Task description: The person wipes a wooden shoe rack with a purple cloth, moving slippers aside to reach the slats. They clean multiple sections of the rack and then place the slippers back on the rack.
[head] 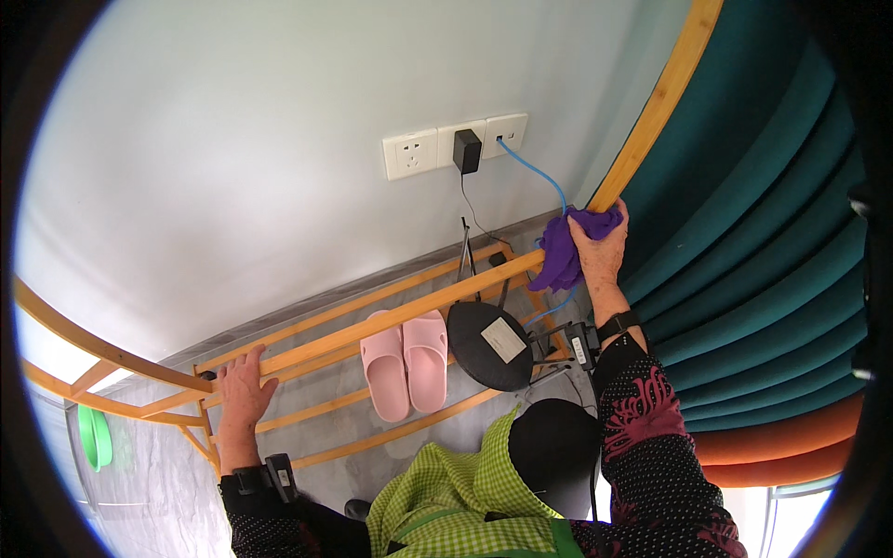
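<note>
My right hand [601, 251] presses a purple cloth [558, 258] around the wooden upright [659, 118] of a rack, close to where the crossbar [418, 310] meets it. Fingers and thumb wrap the post through the cloth. On the left, my left hand [241, 383] rests on the other end of that crossbar, its fingers over the wood. Below the bar, a pair of pink slippers [406, 370] stands side by side on the lower slats. Beside them is a black round stool-like seat [488, 345] with a label on it and thin metal legs.
A wall plate of sockets [413, 155] holds a black adapter [467, 151] and a blue cable [537, 169]. Teal curtains [753, 279] with an orange lower band [781, 446] hang at the right. At the left, a green slipper-like item [95, 437] lies on the grey floor [153, 488].
</note>
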A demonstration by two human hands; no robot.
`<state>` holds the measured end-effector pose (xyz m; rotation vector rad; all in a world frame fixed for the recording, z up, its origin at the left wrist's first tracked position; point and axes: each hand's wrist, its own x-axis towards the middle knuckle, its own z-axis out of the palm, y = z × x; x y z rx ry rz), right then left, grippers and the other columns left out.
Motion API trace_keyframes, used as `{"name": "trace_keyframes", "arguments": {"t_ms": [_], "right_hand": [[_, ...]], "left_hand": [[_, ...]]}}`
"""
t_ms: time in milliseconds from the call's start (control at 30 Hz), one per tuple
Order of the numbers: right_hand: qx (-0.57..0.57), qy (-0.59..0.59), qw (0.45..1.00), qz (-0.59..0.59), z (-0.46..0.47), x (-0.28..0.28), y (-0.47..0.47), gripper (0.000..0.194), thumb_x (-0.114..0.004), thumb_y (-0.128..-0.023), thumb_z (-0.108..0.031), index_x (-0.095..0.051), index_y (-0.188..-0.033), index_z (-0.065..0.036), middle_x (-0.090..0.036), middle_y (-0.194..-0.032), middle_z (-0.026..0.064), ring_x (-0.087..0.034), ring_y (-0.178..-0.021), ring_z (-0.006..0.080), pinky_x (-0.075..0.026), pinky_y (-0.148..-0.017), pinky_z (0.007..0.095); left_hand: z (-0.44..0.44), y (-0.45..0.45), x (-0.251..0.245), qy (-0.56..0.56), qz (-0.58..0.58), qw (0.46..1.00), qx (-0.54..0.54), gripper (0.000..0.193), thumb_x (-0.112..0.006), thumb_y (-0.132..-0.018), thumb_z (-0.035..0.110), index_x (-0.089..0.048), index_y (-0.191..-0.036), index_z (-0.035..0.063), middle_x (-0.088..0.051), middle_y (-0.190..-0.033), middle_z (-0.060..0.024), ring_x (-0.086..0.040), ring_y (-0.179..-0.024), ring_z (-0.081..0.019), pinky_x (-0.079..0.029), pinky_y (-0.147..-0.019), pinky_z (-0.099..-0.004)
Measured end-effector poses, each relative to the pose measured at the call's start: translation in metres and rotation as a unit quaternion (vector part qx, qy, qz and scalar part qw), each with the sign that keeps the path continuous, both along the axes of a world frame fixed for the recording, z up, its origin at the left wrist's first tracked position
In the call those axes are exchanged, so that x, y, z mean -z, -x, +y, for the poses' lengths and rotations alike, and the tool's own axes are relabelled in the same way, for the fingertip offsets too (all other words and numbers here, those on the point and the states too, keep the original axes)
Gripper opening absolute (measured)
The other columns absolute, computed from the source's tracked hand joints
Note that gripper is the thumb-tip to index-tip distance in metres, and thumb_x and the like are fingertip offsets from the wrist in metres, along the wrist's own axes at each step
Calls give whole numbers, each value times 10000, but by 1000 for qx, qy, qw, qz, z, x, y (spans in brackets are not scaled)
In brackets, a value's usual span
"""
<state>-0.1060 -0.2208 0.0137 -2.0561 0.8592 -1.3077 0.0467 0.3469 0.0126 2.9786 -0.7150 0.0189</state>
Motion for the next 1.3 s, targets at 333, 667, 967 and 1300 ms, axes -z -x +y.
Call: {"name": "trace_keyframes", "arguments": {"t_ms": [333,667,967,1300], "right_hand": [[-54,38,997,-30,39,-86,18,738,-874,-704,-168,-433,-1275,-11,-535,-1149,145,-540,-1093,254,-442,-967,357],[-100,138,969,-177,26,-169,-96,505,-765,-784,-150,-529,-1214,-30,-530,-1179,160,-535,-1108,317,-420,-982,399],[-85,-2,990,-109,-13,-79,-185,503,-720,-778,-120,-536,-1232,-7,-582,-1107,210,-532,-1131,371,-428,-984,425],[-208,159,963,64,-1,-56,-180,512,-550,-739,113,-542,-1229,-33,-566,-1190,203,-538,-1129,420,-453,-983,408]], "left_hand": [[-1,0,1,-12,2,1000,-26,600,-780,-743,202,-547,-1293,141,-649,-1115,-115,-580,-1117,-322,-388,-1008,-498],[1,0,1,-14,0,1000,-16,572,-772,-756,224,-554,-1279,147,-649,-1146,-110,-580,-1129,-312,-389,-1000,-498],[0,-1,-1,10,11,1000,3,564,-778,-739,246,-570,-1255,157,-642,-1129,-99,-574,-1104,-314,-379,-989,-482],[1,-6,5,30,15,999,9,549,-785,-718,242,-594,-1226,154,-649,-1068,-96,-584,-1060,-324,-391,-925,-470]]}}
